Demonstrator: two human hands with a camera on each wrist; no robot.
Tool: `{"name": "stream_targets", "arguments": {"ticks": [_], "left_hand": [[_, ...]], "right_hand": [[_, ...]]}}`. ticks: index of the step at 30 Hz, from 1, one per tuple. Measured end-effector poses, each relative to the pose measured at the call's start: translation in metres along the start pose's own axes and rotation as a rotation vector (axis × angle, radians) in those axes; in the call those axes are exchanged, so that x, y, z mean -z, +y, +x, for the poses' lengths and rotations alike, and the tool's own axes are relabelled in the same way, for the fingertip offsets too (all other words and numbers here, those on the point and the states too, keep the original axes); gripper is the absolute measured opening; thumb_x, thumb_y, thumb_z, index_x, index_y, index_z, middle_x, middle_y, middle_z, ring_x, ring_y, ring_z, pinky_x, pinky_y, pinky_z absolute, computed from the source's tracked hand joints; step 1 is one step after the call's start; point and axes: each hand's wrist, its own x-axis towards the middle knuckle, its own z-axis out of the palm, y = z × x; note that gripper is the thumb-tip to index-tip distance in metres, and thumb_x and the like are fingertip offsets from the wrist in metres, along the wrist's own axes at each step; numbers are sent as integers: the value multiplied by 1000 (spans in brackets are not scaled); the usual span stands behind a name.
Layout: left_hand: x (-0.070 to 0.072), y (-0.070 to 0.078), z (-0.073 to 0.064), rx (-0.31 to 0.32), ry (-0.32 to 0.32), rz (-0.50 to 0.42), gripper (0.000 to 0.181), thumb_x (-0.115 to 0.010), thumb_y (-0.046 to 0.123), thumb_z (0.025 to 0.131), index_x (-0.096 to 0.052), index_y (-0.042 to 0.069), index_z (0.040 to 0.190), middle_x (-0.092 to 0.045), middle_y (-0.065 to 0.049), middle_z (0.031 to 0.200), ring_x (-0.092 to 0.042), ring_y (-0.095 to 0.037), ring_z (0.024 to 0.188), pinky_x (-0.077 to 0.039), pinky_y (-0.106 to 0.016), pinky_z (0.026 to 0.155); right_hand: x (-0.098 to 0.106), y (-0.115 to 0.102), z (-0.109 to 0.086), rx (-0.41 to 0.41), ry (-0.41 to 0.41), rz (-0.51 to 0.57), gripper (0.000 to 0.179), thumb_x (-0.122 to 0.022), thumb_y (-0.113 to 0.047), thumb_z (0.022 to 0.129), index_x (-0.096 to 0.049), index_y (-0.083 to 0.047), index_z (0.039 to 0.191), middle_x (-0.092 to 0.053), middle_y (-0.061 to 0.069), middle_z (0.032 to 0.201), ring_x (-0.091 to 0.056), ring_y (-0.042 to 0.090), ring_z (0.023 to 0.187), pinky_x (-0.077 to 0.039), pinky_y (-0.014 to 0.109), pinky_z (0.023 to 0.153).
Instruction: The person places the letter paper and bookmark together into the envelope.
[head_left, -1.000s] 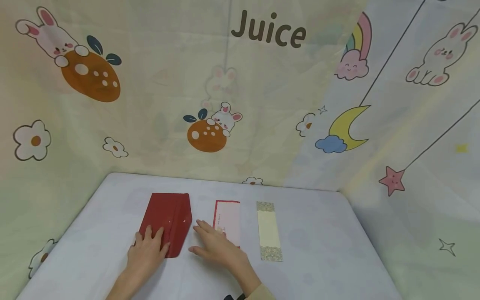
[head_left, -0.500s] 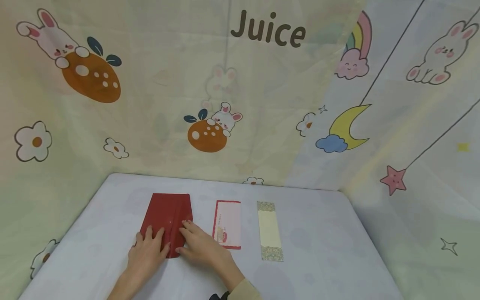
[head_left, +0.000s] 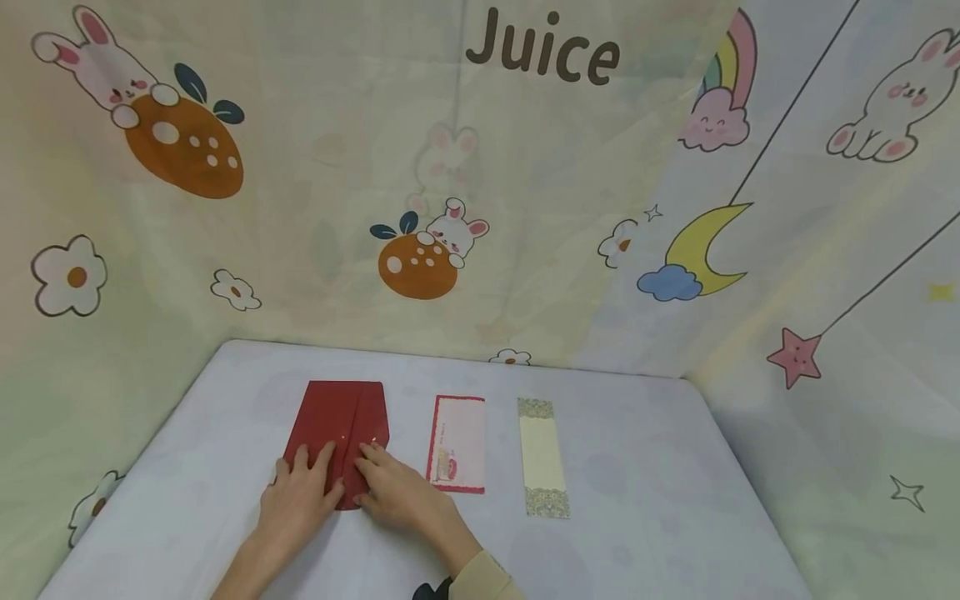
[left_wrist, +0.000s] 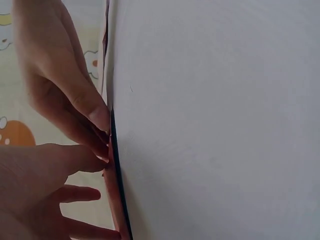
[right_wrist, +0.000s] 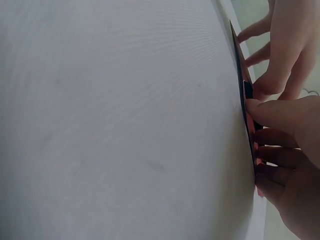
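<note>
A red envelope (head_left: 333,400) lies on the white table, with a crease running along its length and a tapered strip on its right side. My left hand (head_left: 296,497) rests on its near left part, fingers spread and thumb towards the crease. Across from it, my right hand (head_left: 397,493) touches the right strip with fingertips and thumb. Both wrist views catch the envelope almost edge-on. A dark gap shows by the right thumb (right_wrist: 270,112) in the right wrist view. The fingers hide much of the envelope's near half.
Right of the envelope lies a pink card (head_left: 459,442) with a red border. Farther right is a cream strip (head_left: 542,458) with patterned ends. A cartoon-printed cloth (head_left: 315,275) stands behind and beside the table (head_left: 630,467).
My right hand has moved left from beside the envelope onto its right strip, uncovering the pink card. My left hand has stayed on the envelope. The head view has shifted slightly.
</note>
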Motion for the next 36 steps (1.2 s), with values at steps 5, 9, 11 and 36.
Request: {"name": "stream_targets", "arguments": {"ticks": [5, 9, 11, 36], "left_hand": [[1, 1, 0, -24, 5, 13, 55, -73, 22, 92, -56, 11, 143, -50, -40, 126, -51, -63, 106, -55, -64, 67], [1, 1, 0, -36, 8, 46, 47, -73, 21, 92, -62, 15, 137, -50, -39, 121, -50, -64, 102, -56, -65, 67], [0, 1, 0, -45, 18, 55, 43, -73, 21, 92, -64, 16, 134, -50, -39, 119, -50, -67, 102, -55, -66, 67], [21, -17, 11, -94, -209, -110, 68, -92, 29, 72, -64, 17, 133, -51, -35, 126, -54, -55, 103, -55, -61, 72]], "right_hand": [[1, 1, 1, 14, 7, 5, 56, -71, -31, 99, -54, -12, 149, -43, 1, 162, -38, 17, 152, -42, 24, 112], [1, 2, 2, 27, 3, 11, 56, -69, -31, 100, -54, -12, 149, -43, 2, 162, -37, 18, 152, -42, 24, 112], [1, 2, 2, 25, 2, 14, 56, -69, -31, 99, -53, -13, 150, -42, 1, 162, -36, 18, 153, -43, 24, 111], [-1, 6, 1, 33, -11, 83, 57, -69, -31, 100, -52, -14, 151, -41, 1, 163, -34, 18, 154, -43, 26, 111]]}}
